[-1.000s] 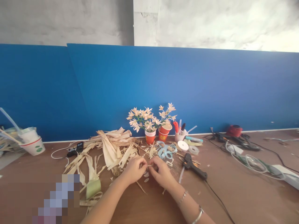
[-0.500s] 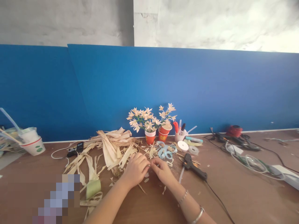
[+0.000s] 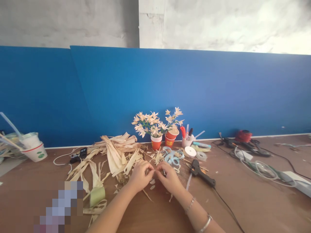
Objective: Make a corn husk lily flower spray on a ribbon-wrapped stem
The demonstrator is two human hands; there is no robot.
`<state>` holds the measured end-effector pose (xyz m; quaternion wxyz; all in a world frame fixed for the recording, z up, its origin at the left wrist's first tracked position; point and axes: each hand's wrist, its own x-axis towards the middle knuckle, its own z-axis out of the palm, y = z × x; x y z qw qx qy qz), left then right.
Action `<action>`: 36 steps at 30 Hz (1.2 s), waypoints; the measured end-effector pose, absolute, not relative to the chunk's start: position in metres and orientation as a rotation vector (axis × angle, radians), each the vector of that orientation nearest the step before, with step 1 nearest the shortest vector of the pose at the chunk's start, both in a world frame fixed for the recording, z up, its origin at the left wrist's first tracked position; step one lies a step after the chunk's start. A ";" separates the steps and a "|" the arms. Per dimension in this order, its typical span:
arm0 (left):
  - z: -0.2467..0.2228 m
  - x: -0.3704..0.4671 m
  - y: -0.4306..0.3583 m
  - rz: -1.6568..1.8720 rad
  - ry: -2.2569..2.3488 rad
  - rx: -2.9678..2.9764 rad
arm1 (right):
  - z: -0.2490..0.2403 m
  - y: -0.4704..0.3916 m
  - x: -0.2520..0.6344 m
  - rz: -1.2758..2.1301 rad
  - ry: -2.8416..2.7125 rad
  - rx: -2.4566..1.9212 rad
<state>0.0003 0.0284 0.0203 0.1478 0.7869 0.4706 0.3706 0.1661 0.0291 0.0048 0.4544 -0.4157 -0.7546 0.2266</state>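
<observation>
So both hands are in close over the middle of the tabletop [image 3: 150, 218], thumbs and fingers pinched, the tips of the left hand [image 3: 141, 174] and the right hand [image 3: 167, 174] pretty much meeting. Whatever might be between them is too tiny to make out, so can't tell if they're actually gripping anything. A few small pale bits [image 3: 152, 187], petal-shaped, lie on the wood right below the fingertips. Just off the left hand there's a big messy heap of dry husks [image 3: 115, 160], and some curly light-blue ribbon [image 3: 173, 158] sits beyond the right one. Black glue gun [image 3: 202, 174] is over to the right, cord running toward the near edge. Behind it all, a bunch of cream flowers [image 3: 150, 120] stands in a red cup [image 3: 155, 144], up near the blue partition [image 3: 150, 77].
</observation>
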 end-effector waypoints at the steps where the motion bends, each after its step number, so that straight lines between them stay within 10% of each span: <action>1: 0.021 0.001 0.028 1.055 1.349 2.275 | 0.004 0.030 0.166 0.558 -1.867 -1.022; 36: 0.017 0.013 0.018 0.831 1.885 2.301 | 0.004 0.024 0.155 0.187 -1.922 -1.290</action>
